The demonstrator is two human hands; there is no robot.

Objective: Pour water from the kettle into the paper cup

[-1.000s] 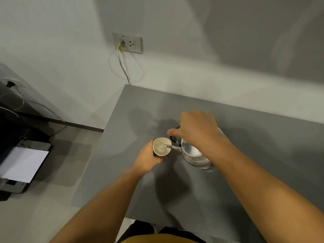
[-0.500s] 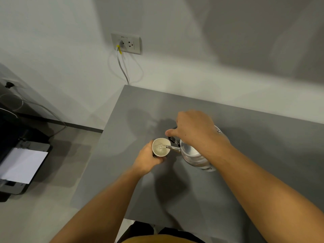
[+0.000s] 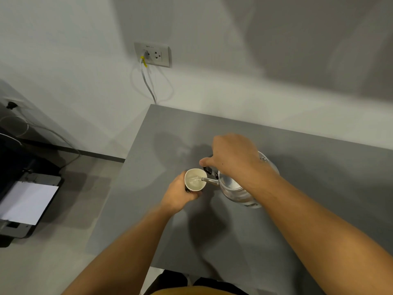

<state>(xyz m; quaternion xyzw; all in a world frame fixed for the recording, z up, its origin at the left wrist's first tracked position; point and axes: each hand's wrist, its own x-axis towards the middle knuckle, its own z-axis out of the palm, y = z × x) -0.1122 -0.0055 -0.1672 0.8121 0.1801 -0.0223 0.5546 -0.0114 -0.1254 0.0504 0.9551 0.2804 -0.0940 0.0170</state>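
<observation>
A white paper cup [image 3: 194, 180] stands on the grey table [image 3: 319, 167], and my left hand [image 3: 177, 193] is wrapped around its near side. A silver metal kettle [image 3: 236, 189] is tilted to the left just right of the cup, its thin spout [image 3: 207, 180] over the cup's rim. A stream of water runs from the spout into the cup, which holds water. My right hand [image 3: 232, 157] grips the kettle's dark handle from above and hides most of it.
The table's left edge is close to the cup. A wall socket [image 3: 153, 54] with a plugged cable is on the wall behind. A printer with white paper [image 3: 26, 202] sits on the floor to the left.
The kettle and both hands have barely shifted. Water keeps running from the spout into the cup.
</observation>
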